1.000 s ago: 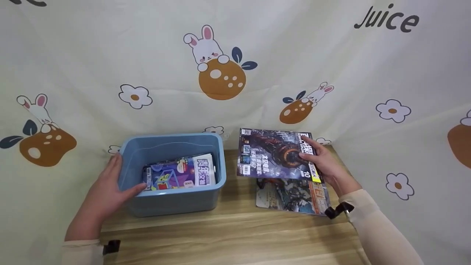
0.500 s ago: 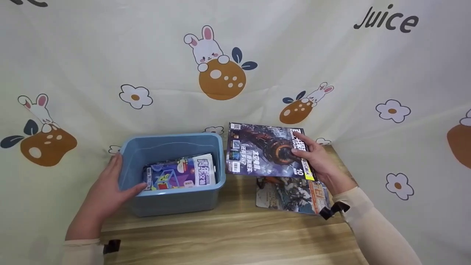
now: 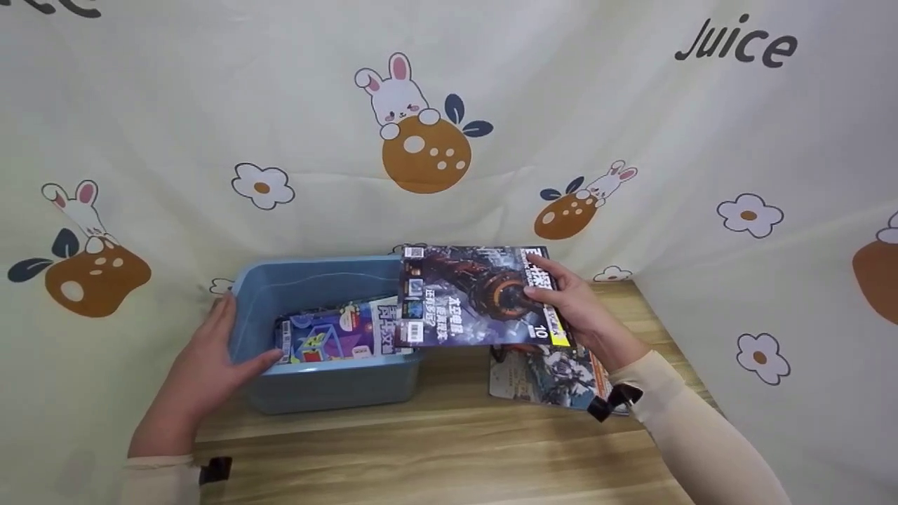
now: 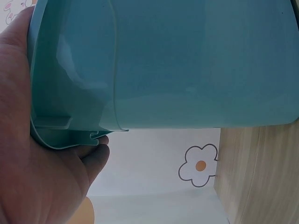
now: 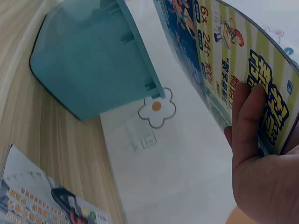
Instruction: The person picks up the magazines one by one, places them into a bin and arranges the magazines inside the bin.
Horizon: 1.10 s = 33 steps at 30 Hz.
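My right hand (image 3: 586,308) holds a magazine (image 3: 470,294) by its right edge, with the thumb and a finger on the dark robot-art cover. The right wrist view shows fingers against its yellow-striped back cover (image 5: 240,51). The magazine's left end hangs over the right rim of a blue plastic bin (image 3: 330,386). My left hand (image 3: 193,372) grips the bin's near left corner, its thumb over the front rim. Inside the bin lies a purple magazine (image 3: 330,333), partly covered by the held one; other edges show beneath it.
Another magazine (image 3: 554,379) lies on the wooden table (image 3: 435,456) to the right of the bin, partly hidden under the held magazine and right arm. Behind the table hangs a pale cloth (image 3: 309,105) printed with rabbits, oranges and flowers.
My right hand has carried the magazine leftward, from above the table magazine to over the bin's right rim. The left hand and the bin have stayed in place.
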Motion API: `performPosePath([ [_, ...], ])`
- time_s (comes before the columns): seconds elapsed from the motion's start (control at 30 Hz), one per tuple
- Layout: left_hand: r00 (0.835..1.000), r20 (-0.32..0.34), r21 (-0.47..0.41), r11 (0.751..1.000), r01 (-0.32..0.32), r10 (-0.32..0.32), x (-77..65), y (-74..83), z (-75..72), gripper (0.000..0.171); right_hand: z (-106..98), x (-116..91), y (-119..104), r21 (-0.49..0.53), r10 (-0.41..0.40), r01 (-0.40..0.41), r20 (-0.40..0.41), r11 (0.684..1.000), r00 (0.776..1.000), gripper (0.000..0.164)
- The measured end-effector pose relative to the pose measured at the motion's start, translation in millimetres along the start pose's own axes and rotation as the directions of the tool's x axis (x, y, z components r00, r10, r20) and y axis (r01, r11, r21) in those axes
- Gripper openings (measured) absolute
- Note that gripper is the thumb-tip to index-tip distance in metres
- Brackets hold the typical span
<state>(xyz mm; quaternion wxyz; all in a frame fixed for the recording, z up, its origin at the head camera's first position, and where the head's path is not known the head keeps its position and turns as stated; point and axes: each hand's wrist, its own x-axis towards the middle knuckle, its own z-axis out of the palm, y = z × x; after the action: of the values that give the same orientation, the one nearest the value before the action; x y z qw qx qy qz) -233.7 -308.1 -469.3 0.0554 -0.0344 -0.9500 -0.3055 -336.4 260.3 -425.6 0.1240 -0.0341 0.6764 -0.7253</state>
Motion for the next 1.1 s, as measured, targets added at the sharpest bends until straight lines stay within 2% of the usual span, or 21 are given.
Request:
performPosePath([
  [0.17, 1.0, -0.001, 0.014, 1.0, 0.002, -0.002, 1.4, -0.3, 1.5, 0.134, 16.7, 4.6, -1.6, 0.03, -0.011, 0.01, 0.03, 1.0, 0.999, 0.077],
  [0.57, 1.0, 0.0, 0.018, 1.0, -0.003, 0.003, 1.8, -0.7, 1.7, 0.133, 50.6, 19.3, 0.1, 0.019, -0.039, 0.039, 0.025, 0.999, 0.999, 0.079],
  [0.73, 1.0, -0.001, 0.012, 1.0, -0.006, 0.006, 0.4, 0.0, 1.3, 0.133, 64.0, 26.4, 2.6, 0.024, -0.051, 0.05, 0.047, 0.998, 0.998, 0.078],
  [0.97, 1.0, -0.006, 0.012, 1.0, -0.004, 0.004, 0.5, -0.1, 1.1, 0.134, 83.3, 38.9, 3.5, 0.019, -0.051, 0.05, 0.058, 0.999, 0.997, 0.077],
  [1.1, 1.0, -0.002, 0.02, 1.0, 0.013, -0.013, 2.2, -0.3, 1.9, 0.135, 94.8, 44.9, 5.4, -0.012, -0.077, 0.078, 0.055, 0.997, 0.996, 0.077],
])
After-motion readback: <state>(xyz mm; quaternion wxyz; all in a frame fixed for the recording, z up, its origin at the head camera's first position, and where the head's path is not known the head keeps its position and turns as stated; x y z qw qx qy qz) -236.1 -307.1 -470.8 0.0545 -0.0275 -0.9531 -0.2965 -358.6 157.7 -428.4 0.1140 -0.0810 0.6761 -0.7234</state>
